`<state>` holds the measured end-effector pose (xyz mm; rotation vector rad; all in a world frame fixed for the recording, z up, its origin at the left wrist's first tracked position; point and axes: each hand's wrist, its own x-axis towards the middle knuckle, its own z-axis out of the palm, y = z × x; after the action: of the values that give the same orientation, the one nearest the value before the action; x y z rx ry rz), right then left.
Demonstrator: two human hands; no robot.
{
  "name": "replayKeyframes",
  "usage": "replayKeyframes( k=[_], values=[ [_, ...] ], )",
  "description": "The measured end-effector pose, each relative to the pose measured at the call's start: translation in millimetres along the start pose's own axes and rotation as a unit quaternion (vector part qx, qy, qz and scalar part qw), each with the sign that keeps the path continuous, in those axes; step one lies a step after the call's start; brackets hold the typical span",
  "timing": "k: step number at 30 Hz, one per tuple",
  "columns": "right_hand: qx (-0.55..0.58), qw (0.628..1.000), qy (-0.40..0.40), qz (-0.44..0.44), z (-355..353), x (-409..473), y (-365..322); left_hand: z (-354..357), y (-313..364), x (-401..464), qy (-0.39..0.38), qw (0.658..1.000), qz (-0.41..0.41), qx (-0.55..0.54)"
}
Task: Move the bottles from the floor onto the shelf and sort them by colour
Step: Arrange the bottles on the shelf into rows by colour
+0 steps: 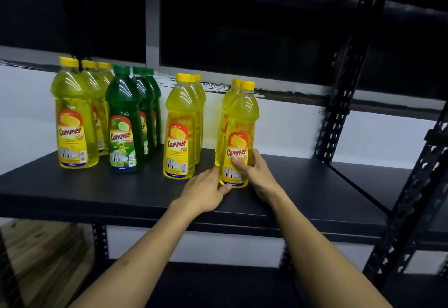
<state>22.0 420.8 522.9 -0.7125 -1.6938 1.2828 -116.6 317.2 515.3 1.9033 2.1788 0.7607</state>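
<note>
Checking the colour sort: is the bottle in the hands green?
No: the front bottle that the right hand grips is yellow.

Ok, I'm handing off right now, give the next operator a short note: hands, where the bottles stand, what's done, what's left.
Right hand grips the front yellow bottle of the rightmost row; left hand touches its base with its fingertips.
The bottle stands upright on the black shelf.
Rows from the left: yellow-green bottles, green bottles, yellow bottles, then the held row, with at least one more bottle behind.
Done: four colour rows on the shelf.
Left: let go of this bottle once aligned. The floor is out of view, so check for remaining bottles.
</note>
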Motion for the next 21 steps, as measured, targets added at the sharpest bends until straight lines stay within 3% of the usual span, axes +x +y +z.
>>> replayKeyframes(
  k=[7, 21],
  values=[
    [-0.001, 1.000, -0.008, -0.003, 6, 14, 5, 1, -3, -21, -0.025, 0.990, -0.040, 0.136],
    [-0.028, 0.999, -0.032, -0.004, 9, 11, 2, -1, -4, -22, -0.026, 0.991, -0.049, 0.125]
  ],
)
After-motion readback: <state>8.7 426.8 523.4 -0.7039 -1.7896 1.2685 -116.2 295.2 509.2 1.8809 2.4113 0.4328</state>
